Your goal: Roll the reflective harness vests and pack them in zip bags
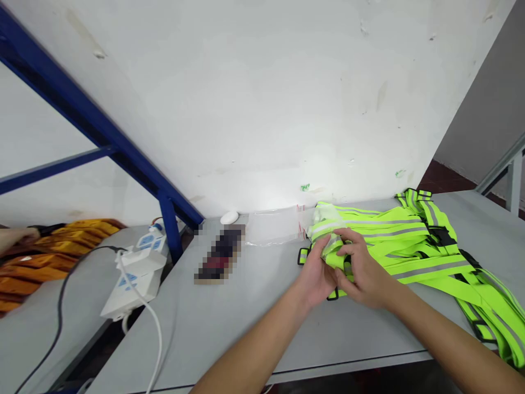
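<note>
Nearest, past the front edge of the grey desk [229,317], both hands work a folded strap [337,260]. The left hand [316,272] grips its left side, thumb on top. The right hand [361,268] pinches the other side between thumb and curled fingers.

The strap is neon green with a grey reflective stripe, doubled into a short, loose bundle; glossy clear film shows at its upper side, though whether it wraps the strap is hidden. It should prove light, soft and limp, hardly fragile, apt to spring apart if let go, and slick wherever film covers it. The flat folds look the best hold, pinched from both sides, clear of the hard black buckles. One buckle [333,294] pokes out below the hands at 6 o'clock.

From the hands, a pile [394,224] of similar straps spreads from 12 round to 4 o'clock. Clear bags [273,227] with red marks lie flat at 10. Farther, toward 9, come a pixelated object [219,257], white sockets [143,257], and an orange pile [94,230] with another person's hand [24,236] at it. The pale wall [287,98] stands at 12.
</note>
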A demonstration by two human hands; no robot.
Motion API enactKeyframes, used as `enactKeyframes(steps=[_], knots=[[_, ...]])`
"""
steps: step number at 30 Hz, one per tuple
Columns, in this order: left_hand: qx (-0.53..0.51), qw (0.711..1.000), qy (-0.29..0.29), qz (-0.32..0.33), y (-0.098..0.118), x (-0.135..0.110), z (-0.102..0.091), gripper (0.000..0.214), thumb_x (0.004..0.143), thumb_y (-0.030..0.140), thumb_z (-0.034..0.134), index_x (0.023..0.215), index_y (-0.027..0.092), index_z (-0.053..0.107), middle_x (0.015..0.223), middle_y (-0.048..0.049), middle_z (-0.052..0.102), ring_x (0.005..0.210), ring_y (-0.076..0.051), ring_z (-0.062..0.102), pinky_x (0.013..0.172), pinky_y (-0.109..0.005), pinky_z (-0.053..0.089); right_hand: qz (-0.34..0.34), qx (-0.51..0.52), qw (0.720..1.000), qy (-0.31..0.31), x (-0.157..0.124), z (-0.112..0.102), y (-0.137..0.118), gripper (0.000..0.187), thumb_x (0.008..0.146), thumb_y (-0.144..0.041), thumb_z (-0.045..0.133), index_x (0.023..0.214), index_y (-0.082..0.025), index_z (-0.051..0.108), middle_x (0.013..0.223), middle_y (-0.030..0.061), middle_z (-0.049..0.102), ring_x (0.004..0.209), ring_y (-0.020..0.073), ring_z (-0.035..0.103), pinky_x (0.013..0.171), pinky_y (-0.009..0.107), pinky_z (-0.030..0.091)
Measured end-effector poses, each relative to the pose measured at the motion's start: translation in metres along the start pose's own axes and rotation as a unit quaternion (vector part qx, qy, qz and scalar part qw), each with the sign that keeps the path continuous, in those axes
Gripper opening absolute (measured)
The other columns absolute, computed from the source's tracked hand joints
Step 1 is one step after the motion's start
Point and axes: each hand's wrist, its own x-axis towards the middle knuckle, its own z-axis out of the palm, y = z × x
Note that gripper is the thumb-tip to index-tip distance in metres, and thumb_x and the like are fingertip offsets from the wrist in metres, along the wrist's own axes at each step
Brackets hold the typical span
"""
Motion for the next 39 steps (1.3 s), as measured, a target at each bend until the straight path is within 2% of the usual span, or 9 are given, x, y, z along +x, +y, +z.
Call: enactKeyframes(steps=[8,12,15,22,28,31,34,36,39], knots=[[-0.046,0.998,-0.038,-0.002,-0.001,-0.001,-0.001,0.019,0.088,0.028,0.059,0.094,0.011,0.065,0.076,-0.0033,0.064,0.061,-0.009,0.06,0.06,-0.019,0.048,-0.01,-0.183,0.976,0.116,-0.004,0.004,0.001,0.027,0.084,-0.015,0.062,0.108,-0.025,0.057,0.125,0.0139,0.045,0.12,0.0306,0.042,0.099,0.05,0.042],[-0.052,0.996,-0.077,-0.01,0.003,-0.005,0.001,0.022,0.088,0.03,0.059,0.098,0.012,0.065,0.082,-0.0049,0.066,0.066,-0.012,0.061,0.065,-0.023,0.05,-0.023,-0.16,0.986,0.05,-0.004,-0.002,0.007,0.035,0.086,-0.021,0.06,0.12,-0.021,0.053,0.133,0.0186,0.045,0.126,0.0331,0.043,0.105,0.059,0.034],[-0.038,0.995,-0.092,-0.001,0.004,-0.006,0.0,0.019,0.087,0.028,0.061,0.098,0.013,0.066,0.082,-0.004,0.066,0.068,-0.012,0.06,0.071,-0.026,0.05,-0.014,-0.073,0.997,0.0,-0.006,-0.005,0.014,0.043,0.089,-0.015,0.05,0.131,-0.014,0.043,0.14,0.022,0.044,0.132,0.0284,0.041,0.103,0.049,0.044],[0.053,0.985,-0.161,-0.029,-0.011,-0.002,-0.007,0.021,0.088,0.032,0.058,0.082,0.014,0.067,0.087,-0.0066,0.065,0.09,-0.018,0.06,0.091,-0.038,0.046,0.087,-0.064,0.991,0.083,-0.009,-0.001,0.017,0.02,0.09,-0.013,0.048,0.094,-0.026,0.064,0.113,0.0049,0.071,0.101,0.0194,0.068,0.08,0.032,0.059],[0.13,0.967,-0.186,-0.116,0.009,0.001,-0.018,0.039,0.08,0.049,0.055,0.087,0.014,0.068,0.091,-0.0086,0.069,0.094,-0.023,0.065,0.087,-0.035,0.048,0.048,-0.113,0.99,0.069,-0.012,-0.009,0.029,0.029,0.09,-0.016,0.053,0.116,-0.025,0.062,0.103,0.0052,0.074,0.094,0.0187,0.07,0.08,0.03,0.057],[0.342,0.914,-0.148,-0.159,0.041,-0.008,-0.028,0.078,0.078,0.079,0.035,0.092,0.011,0.069,0.088,-0.0145,0.071,0.071,-0.022,0.067,0.059,-0.03,0.049,0.015,-0.102,0.994,0.037,-0.015,-0.015,0.044,0.025,0.089,-0.019,0.058,0.113,-0.024,0.063,0.098,0.0066,0.072,0.091,0.0196,0.067,0.079,0.032,0.055],[0.542,0.837,-0.031,0.071,0.065,-0.021,-0.033,0.062,0.074,0.072,0.054,0.088,0.014,0.068,0.076,-0.0091,0.07,0.06,-0.017,0.061,0.053,-0.027,0.045,0.01,-0.089,0.996,-0.012,-0.017,-0.017,0.053,0.013,0.088,-0.021,0.059,0.099,-0.023,0.066,0.093,0.0077,0.069,0.086,0.0198,0.065,0.074,0.032,0.054],[0.645,0.725,0.011,0.242,0.067,-0.023,-0.032,0.06,0.064,0.056,0.076,0.111,0.02,0.064,0.106,-0.0093,0.069,0.092,-0.023,0.063,0.075,-0.033,0.05,0.009,-0.079,0.997,-0.023,-0.017,-0.015,0.053,0.009,0.09,-0.018,0.056,0.09,-0.021,0.065,0.084,0.0065,0.066,0.079,0.0176,0.063,0.068,0.029,0.052],[0.772,0.555,-0.023,0.309,0.051,-0.015,-0.029,0.092,0.06,0.036,0.084,0.141,0.033,0.041,0.151,-0.0041,0.037,0.141,-0.032,0.026,0.113,-0.047,0.023,0.015,-0.054,0.998,-0.003,-0.015,-0.008,0.044,0.013,0.091,-0.015,0.053,0.083,-0.02,0.062,0.075,0.0039,0.062,0.068,0.0142,0.059,0.061,0.025,0.048]])
